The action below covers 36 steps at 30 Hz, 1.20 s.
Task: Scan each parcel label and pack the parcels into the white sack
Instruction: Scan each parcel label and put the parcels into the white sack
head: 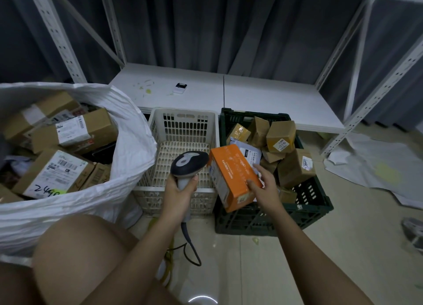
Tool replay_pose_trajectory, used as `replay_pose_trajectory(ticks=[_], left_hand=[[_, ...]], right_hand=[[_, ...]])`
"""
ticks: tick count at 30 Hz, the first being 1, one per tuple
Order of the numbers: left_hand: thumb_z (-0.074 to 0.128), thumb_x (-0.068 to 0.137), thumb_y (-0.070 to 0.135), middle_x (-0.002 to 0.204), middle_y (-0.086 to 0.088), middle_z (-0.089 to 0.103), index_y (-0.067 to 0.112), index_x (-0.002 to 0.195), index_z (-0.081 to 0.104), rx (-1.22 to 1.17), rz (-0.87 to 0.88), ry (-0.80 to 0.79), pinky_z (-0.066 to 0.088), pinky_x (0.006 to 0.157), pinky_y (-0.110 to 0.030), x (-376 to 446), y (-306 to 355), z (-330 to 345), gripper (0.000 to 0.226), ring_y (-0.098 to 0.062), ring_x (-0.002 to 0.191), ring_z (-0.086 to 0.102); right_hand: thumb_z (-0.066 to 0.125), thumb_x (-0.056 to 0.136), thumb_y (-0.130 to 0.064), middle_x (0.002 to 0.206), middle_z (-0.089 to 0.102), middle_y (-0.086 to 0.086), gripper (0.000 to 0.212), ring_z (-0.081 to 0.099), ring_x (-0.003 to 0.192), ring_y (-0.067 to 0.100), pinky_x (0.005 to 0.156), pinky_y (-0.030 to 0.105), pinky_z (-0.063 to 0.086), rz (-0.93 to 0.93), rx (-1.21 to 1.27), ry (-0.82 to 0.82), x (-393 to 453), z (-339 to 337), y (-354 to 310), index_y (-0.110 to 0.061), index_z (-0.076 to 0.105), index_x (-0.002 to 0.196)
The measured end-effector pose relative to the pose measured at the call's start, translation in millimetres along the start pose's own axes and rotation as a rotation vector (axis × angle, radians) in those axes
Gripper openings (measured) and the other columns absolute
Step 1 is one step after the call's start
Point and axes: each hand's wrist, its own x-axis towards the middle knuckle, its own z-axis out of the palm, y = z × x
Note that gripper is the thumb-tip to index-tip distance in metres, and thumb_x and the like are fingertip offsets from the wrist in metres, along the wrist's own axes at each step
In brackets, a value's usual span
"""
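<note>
My left hand [179, 191] grips the handle of a grey barcode scanner [188, 165], whose head points toward an orange box [231, 176]. My right hand [263, 185] holds that orange box by its right side, tilted, over the left edge of a dark green crate [306, 210]. Several brown cardboard parcels [295, 167] and a grey mailer bag [248, 152] fill the crate. At the left stands the white sack [128, 144], open, with several labelled brown boxes [73, 133] inside.
A white slotted basket [183, 126] sits between sack and crate, under the scanner. Behind is a low white shelf [263, 96] with a small device [180, 88] on it, and metal rack posts. Loose white sheets [377, 165] lie on the floor at right. My knee [82, 254] is at lower left.
</note>
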Motion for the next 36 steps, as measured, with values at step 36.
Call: replay_pose_trajectory(ticks=[36], left_hand=[[0.064,0.090,0.023,0.117,-0.002,0.059,0.019,0.130,0.045,-0.002,-0.111,-0.017,0.046,0.088,-0.034,14.6,-11.9,10.0,0.045,-0.020,0.107,0.057]], right_hand=[[0.042,0.102,-0.019,0.123,0.051,0.007,0.056,0.056,0.082,0.014,0.062,0.027,0.045,0.105,-0.304,-0.387,40.1,27.8,-50.0,-0.027,0.020,0.152]])
